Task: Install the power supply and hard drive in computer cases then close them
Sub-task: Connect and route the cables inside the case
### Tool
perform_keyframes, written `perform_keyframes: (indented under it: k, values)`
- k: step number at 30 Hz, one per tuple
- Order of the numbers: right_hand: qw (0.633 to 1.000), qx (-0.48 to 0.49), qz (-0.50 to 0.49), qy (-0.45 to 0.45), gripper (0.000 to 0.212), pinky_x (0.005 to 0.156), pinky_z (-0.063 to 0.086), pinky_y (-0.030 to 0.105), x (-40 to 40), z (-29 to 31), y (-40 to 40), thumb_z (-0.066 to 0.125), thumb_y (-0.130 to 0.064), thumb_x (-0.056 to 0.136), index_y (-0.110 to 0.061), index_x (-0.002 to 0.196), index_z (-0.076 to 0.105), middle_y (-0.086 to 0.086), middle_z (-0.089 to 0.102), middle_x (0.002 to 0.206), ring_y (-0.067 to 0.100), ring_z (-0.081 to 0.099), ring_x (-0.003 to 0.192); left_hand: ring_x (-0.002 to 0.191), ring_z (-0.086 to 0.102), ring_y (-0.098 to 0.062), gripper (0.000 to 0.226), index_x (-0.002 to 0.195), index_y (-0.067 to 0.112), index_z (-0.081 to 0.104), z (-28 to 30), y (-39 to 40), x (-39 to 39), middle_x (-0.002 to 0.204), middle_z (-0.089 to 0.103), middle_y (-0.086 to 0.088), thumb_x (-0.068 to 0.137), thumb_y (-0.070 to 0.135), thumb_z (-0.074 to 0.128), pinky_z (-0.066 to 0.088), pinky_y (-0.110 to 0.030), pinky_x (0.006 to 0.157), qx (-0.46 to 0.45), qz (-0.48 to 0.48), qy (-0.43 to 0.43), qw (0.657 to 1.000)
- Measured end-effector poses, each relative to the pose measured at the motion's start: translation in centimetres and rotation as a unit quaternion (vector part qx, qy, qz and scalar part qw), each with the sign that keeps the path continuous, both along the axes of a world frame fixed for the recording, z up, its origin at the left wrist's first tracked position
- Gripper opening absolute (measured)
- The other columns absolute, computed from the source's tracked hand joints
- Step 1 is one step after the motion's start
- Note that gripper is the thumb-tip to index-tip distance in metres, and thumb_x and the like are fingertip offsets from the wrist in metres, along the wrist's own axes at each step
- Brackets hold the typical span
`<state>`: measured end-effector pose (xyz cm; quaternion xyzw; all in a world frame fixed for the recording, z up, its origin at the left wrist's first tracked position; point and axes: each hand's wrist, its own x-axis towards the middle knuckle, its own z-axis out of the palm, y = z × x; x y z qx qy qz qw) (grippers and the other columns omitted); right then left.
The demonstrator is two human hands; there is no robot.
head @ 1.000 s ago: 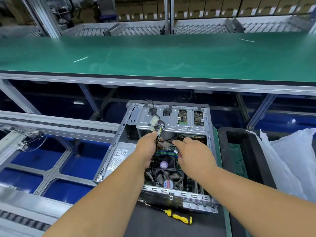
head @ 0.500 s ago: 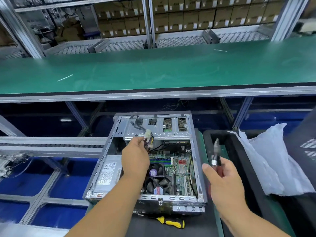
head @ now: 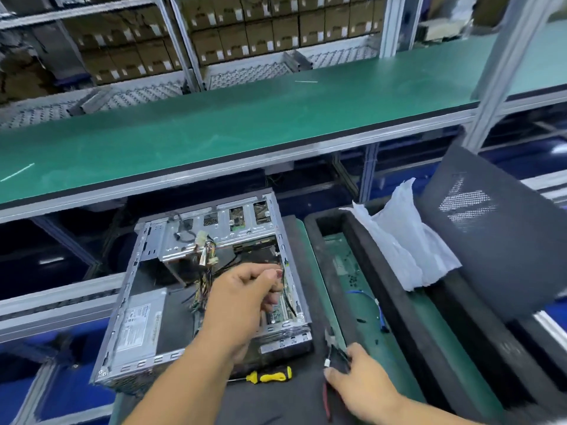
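At the near edge of the bench we see both forearms cut off by the frame. The right hand lies low at the near right, its fingers curled over a pair of cutters with dark and red handles; motion blur hides how firmly it holds them. A yellow-and-black screwdriver lies on the dark mat just in front of the computer case.

The left hand reaches into the open case, thumb and fingers pinched together narrowly over the right half of the interior. We cannot tell whether it holds a wire, since the hand covers the board and fan below it. The power supply sits in the near left corner of the case; its grey label carries printing too small to read. A cable bundle with pale connectors hangs from the drive cage at the far side of the case. No hard drive can be made out.

To the right, a black foam tray holds a green pad with small dark screws and a blue cable. A white plastic bag lies over its far right side, and a dark perforated side panel leans at the right edge, partly cut off.

Beyond the case runs a green conveyor belt in an aluminium frame. Behind it, shelves hold brown cartons with white labels, blurred and unreadable.
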<state>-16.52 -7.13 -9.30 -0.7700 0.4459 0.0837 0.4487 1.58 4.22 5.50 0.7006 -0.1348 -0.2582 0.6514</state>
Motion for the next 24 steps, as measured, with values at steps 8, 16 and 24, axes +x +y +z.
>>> perform_keyframes:
  k: [8, 16, 24]
  values:
    - [0.984, -0.105, 0.138, 0.046, 0.039, 0.101, 0.048, 0.033, -1.0, 0.8, 0.4, 0.048, -0.045, 0.096, -0.036, 0.133, 0.057, -0.005, 0.049, 0.117, 0.018, 0.058, 0.116, 0.063, 0.054, -0.005, 0.014, 0.104, 0.009, 0.062, 2.0, 4.7, 8.8, 0.083, 0.061, -0.001, 0.107, 0.015, 0.050, 0.046, -0.014, 0.056, -0.183, 0.202, 0.232, 0.934]
    - [0.995, -0.069, 0.075, 0.008, 0.033, 0.091, 0.047, 0.021, 0.0, 0.5, -0.4, 0.049, -0.024, 0.098, -0.047, 0.117, 0.063, -0.011, 0.064, 0.118, 0.009, 0.062, 0.107, 0.058, 0.055, -0.007, 0.013, 0.105, 0.006, 0.069, 0.1, 4.6, 8.3, 0.073, 0.067, -0.001, 0.103, 0.015, 0.059, 0.047, -0.018, 0.050, -0.121, 0.203, 0.230, 0.944]
    - [0.989, -0.064, -0.123, -0.059, 0.026, 0.071, 0.053, 0.032, 1.3, -0.6, -6.6, 0.056, -0.010, 0.090, -0.027, 0.107, 0.066, 0.000, 0.071, 0.100, 0.020, 0.068, 0.080, 0.056, 0.056, -0.010, 0.015, 0.107, 0.001, 0.067, -1.8, 4.9, 7.8, 0.073, 0.067, -0.004, 0.100, 0.013, 0.063, 0.046, -0.020, 0.049, -0.059, 0.212, 0.250, 0.943]
